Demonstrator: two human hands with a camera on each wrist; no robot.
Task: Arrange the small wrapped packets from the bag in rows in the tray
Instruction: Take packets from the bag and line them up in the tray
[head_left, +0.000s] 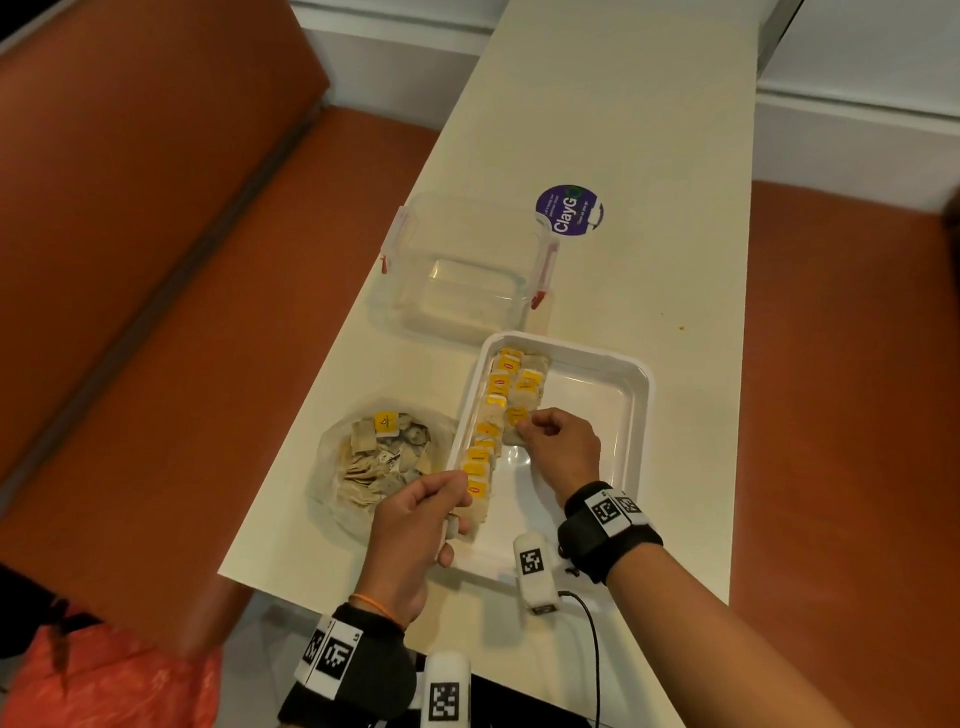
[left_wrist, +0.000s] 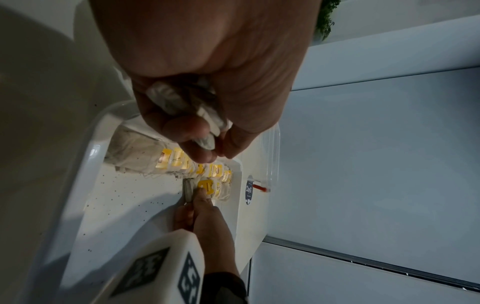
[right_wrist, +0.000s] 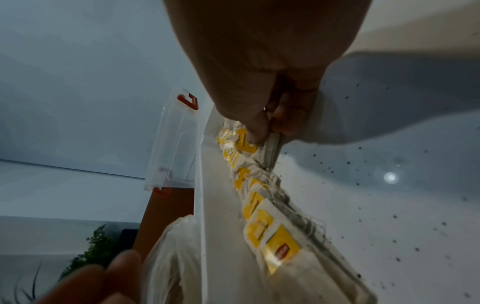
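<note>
Both hands (head_left: 410, 525) over white tray (head_left: 636, 415) on cream counter (head_left: 623, 130).

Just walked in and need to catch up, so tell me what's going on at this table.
A person is laying packets in rows in a white tray. One row runs along the tray's left side, and a second has begun beside it at the far end. The right hand pinches a packet at that second row. The left hand holds a bunch of packets over the tray's near left corner. The bag, left of the tray, still holds many.
</note>
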